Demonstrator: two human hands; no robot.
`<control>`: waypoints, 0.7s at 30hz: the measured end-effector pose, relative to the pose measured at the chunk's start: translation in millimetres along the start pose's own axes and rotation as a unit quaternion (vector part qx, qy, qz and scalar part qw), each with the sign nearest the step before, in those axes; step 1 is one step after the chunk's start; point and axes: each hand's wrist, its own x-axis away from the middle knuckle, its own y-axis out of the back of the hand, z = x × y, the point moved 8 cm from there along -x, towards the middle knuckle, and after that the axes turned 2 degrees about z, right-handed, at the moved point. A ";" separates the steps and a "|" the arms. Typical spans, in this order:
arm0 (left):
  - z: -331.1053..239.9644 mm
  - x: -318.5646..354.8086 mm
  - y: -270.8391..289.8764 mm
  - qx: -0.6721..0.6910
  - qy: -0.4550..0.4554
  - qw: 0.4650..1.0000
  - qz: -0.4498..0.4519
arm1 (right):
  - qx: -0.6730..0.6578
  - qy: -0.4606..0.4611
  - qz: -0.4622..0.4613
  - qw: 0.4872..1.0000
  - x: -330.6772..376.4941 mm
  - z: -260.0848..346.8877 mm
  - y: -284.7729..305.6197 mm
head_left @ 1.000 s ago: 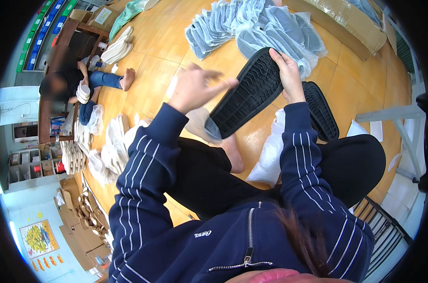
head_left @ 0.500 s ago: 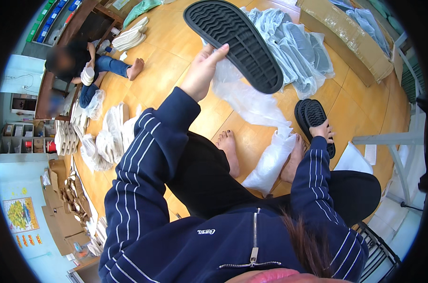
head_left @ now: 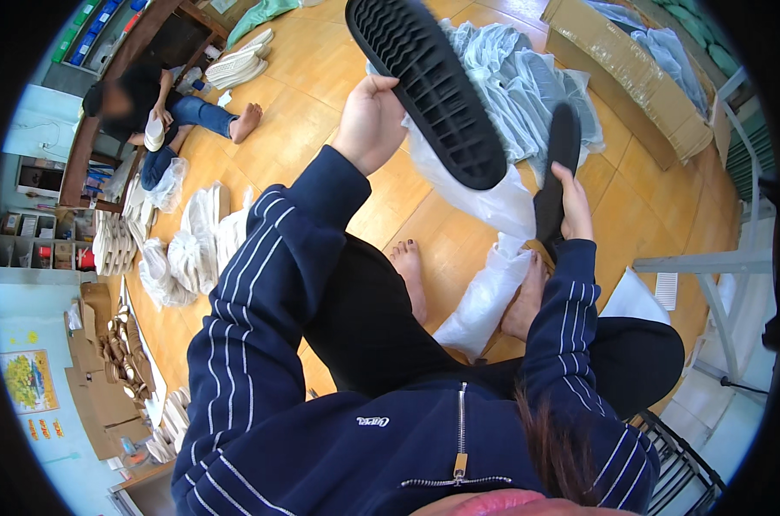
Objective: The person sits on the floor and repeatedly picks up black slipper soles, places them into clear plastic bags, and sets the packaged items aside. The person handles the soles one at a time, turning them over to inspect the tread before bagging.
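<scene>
My left hand (head_left: 371, 125) grips a black shoe sole (head_left: 446, 99) by its edge. The ridged underside of this sole faces me, and it is tilted. In my right hand (head_left: 573, 205) is a second black sole (head_left: 564, 136), held upright with a smooth face or edge showing. Translucent white plastic film (head_left: 514, 202) hangs behind the left sole and reaches the gap between the two soles. A bundle of the same film (head_left: 484, 301) lies between my bare feet. The far side of each sole is hidden.
Plastic-wrapped items lie in a heap (head_left: 527, 82) beyond my hands, beside a long cardboard box (head_left: 631, 82). Bagged white soles (head_left: 196, 241) lie to the left. Another person (head_left: 149, 112) sits at the far left handling a pale sole. A metal frame (head_left: 708, 262) stands on the right.
My right hand has lifted its sole off the floor and turned it upright, closer to the left sole. The left sole has tilted slightly and moved down.
</scene>
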 end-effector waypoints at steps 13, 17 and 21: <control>6.9 5.6 -2.1 0.182 0.016 0.928 0.324 | -0.370 0.111 0.329 0.862 95.3 131.4 -158.4; -10.8 8.2 25.3 0.104 -0.025 0.918 0.383 | -0.272 0.242 0.139 0.921 79.2 141.4 -103.4; -4.4 11.1 36.6 -0.072 -0.024 0.967 0.242 | -0.240 0.342 0.065 0.906 110.6 179.5 -71.8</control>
